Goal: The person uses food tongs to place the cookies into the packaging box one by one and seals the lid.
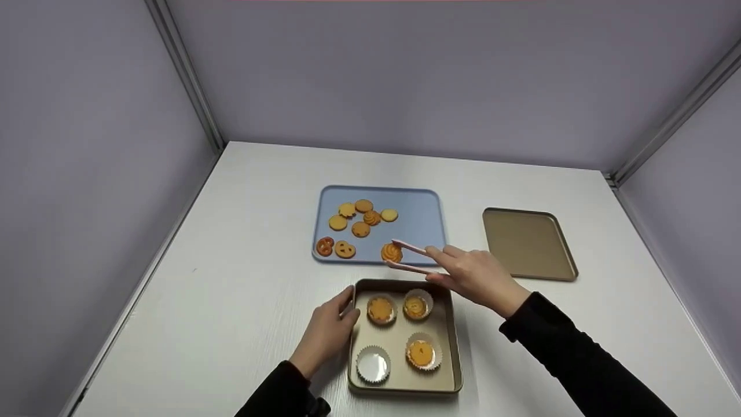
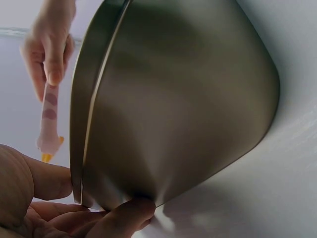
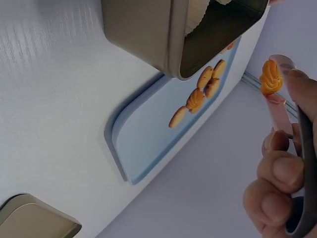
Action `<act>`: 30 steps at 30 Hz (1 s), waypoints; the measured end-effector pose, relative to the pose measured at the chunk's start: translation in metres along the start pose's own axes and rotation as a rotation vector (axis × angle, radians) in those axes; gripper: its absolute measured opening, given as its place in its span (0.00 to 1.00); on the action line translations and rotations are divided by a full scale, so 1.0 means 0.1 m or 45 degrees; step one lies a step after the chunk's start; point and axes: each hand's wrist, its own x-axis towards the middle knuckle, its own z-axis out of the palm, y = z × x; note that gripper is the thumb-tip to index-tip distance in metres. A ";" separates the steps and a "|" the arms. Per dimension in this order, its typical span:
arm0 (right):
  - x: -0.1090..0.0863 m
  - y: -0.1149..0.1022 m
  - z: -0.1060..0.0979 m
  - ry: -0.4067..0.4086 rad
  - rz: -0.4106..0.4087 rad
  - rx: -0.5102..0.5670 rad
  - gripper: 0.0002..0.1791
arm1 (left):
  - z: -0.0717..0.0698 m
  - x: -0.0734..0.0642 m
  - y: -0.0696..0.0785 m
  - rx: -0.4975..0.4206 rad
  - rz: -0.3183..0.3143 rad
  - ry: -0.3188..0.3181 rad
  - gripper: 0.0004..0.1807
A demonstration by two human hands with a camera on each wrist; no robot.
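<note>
My right hand (image 1: 477, 278) grips pink tongs (image 1: 412, 268). Between their tips is an orange swirl cookie (image 3: 271, 78), seen in the head view over the front edge of the blue tray (image 1: 417, 208). With thumb at the rim and fingers against the outer wall, my left hand (image 1: 329, 330) holds the left side of a deep gold tin (image 1: 399, 382). Inside the tin stand several paper cups; three hold cookies, among them a flower-shaped cookie (image 1: 380, 310) at the back left. The front-left cup (image 1: 373, 365) has nothing in it.
Several cookies lie on the blue tray, including a pretzel (image 1: 325, 246) and a round cookie with holes (image 1: 345, 249) at its front left. A shallow gold lid or tray (image 1: 529, 243) lies to the right on the white table (image 1: 231, 260). Grey panels (image 1: 393, 75) enclose the table.
</note>
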 end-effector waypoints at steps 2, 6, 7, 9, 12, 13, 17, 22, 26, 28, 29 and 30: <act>-0.03 -0.01 -0.02 0.027 -0.022 0.002 0.26 | 0.00 0.00 0.00 0.002 -0.002 0.003 0.29; -0.09 -0.06 -0.06 0.062 -0.062 -0.005 0.26 | 0.00 0.01 0.00 0.014 0.012 0.011 0.29; -0.11 -0.08 -0.08 0.065 -0.070 -0.002 0.26 | 0.00 0.01 0.00 0.015 0.016 0.012 0.29; -0.14 -0.12 -0.10 0.071 -0.083 0.015 0.26 | 0.00 0.01 0.00 0.021 0.023 0.012 0.29; -0.18 -0.18 -0.15 0.069 -0.101 0.040 0.26 | 0.00 0.00 0.00 0.023 0.021 0.013 0.29; -0.19 -0.19 -0.17 0.066 -0.107 0.045 0.26 | 0.00 0.00 0.00 0.023 0.020 0.014 0.29; -0.23 -0.27 -0.21 0.047 -0.135 0.050 0.25 | 0.00 0.00 0.00 0.012 0.001 0.009 0.30; -0.29 -0.36 -0.24 0.010 -0.170 0.061 0.26 | 0.00 0.01 0.00 0.015 0.000 -0.001 0.30; -0.33 -0.41 -0.24 -0.007 -0.198 0.067 0.26 | 0.00 0.01 0.00 0.040 0.018 0.007 0.29; -0.34 -0.43 -0.23 -0.016 -0.210 0.074 0.27 | 0.00 0.01 -0.01 0.051 0.022 0.011 0.29; -0.34 -0.44 -0.23 -0.022 -0.215 0.077 0.28 | 0.00 0.02 -0.01 0.052 0.021 0.012 0.29; -0.35 -0.45 -0.23 -0.028 -0.221 0.084 0.28 | 0.00 0.02 -0.01 0.052 0.021 0.013 0.29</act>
